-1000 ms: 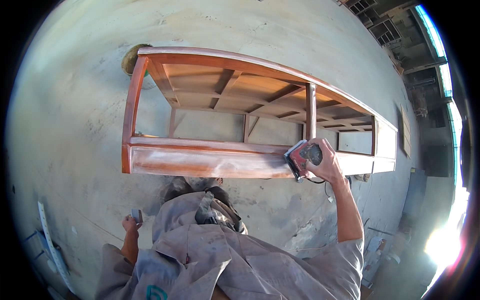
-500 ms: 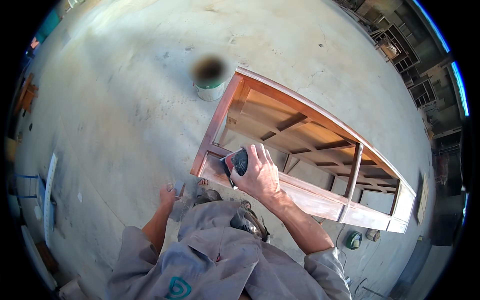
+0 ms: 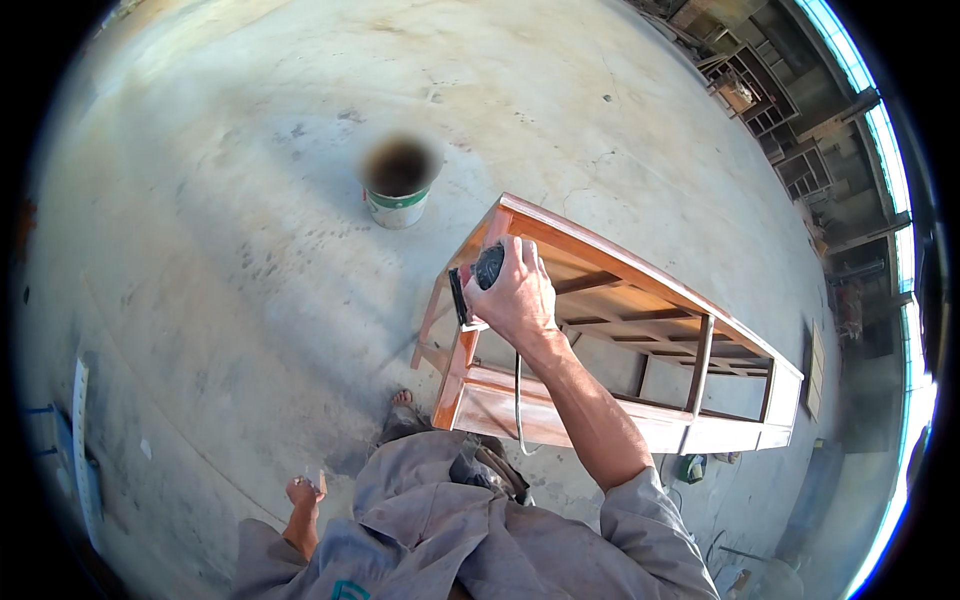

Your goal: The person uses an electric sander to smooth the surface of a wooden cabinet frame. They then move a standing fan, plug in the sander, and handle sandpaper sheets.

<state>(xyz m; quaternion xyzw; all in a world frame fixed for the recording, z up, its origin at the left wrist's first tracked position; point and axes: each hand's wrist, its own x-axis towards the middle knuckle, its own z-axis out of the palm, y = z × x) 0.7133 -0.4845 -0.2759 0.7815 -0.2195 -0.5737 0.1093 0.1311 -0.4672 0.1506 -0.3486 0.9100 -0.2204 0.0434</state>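
Right grip: your right hand (image 3: 518, 298) is wrapped tight around the body of a small electric sander (image 3: 478, 280), fingers curled over its dark top, its flat pad turned left against the wood.
Left grip: your left hand (image 3: 303, 492) hangs low at your side, well apart from the work; it seems to pinch a small pale scrap, but it is too small to be sure, so I cannot tell how it is closed.
Sander position: it sits at the near left corner of the wooden cabinet frame (image 3: 640, 300), pressed on the upright corner post just below the top rail.
Cord: a thin pale cable (image 3: 518, 400) drops from the sander, down past your forearm and across the frame's front rail.
Frame: reddish, open-sided, lying long on the concrete floor (image 3: 200, 250), running away to the right and far.
What changed: a second ago the sander was at the right end of the front rail; half a second ago it had reached the left end of the frame; now it has come onto the corner post. Your view has swung left with it.
What that means: I judge the pass along the long rail is finished, and you are working the corner post.
Around it: a small green and white bucket (image 3: 398, 185) stands on the floor, far and left of the frame, apart from it. Your bare foot (image 3: 401, 398) is just beside the near corner.
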